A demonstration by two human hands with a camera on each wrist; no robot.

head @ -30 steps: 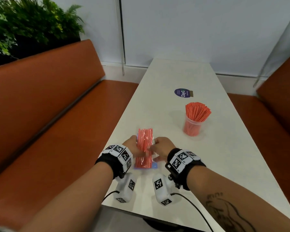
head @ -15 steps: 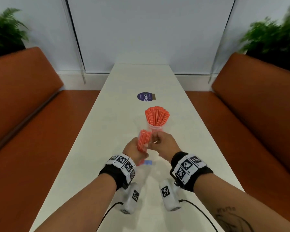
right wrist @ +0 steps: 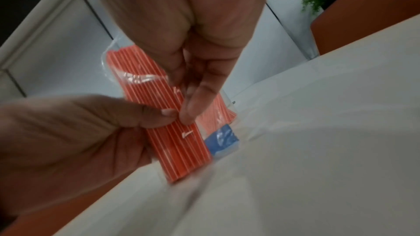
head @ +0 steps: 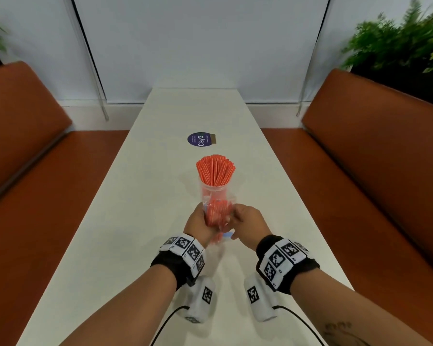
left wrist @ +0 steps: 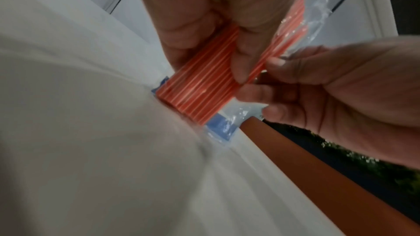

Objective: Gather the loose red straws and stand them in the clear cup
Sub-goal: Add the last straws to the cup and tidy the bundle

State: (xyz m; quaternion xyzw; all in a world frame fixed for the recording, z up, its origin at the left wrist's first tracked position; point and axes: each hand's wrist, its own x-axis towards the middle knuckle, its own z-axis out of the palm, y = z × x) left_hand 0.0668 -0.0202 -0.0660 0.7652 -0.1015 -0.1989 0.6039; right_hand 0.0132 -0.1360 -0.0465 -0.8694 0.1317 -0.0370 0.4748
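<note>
A pack of red straws [head: 216, 214] in a clear plastic wrapper with a blue label [right wrist: 222, 137] stands nearly upright, its lower end close to the white table [head: 135, 221]. My left hand [head: 205, 222] grips the pack from the left, fingers curled round the straws [left wrist: 200, 94]. My right hand [head: 231, 218] pinches the pack's right side, with fingertips [right wrist: 188, 114] on the wrapper. Just behind the pack stands the clear cup [head: 214, 193], full of upright red straws [head: 215, 171]. The pack hides the cup's base.
A round purple sticker [head: 200, 139] lies on the table beyond the cup. Orange bench seats [head: 375, 171] flank the narrow table on both sides. Potted plants [head: 400, 51] stand behind the benches. A white wall closes the far end.
The pack lay flat on the table a second ago; both hands have raised it upright and brought it in front of the cup. The head view has swung to face down the table.
</note>
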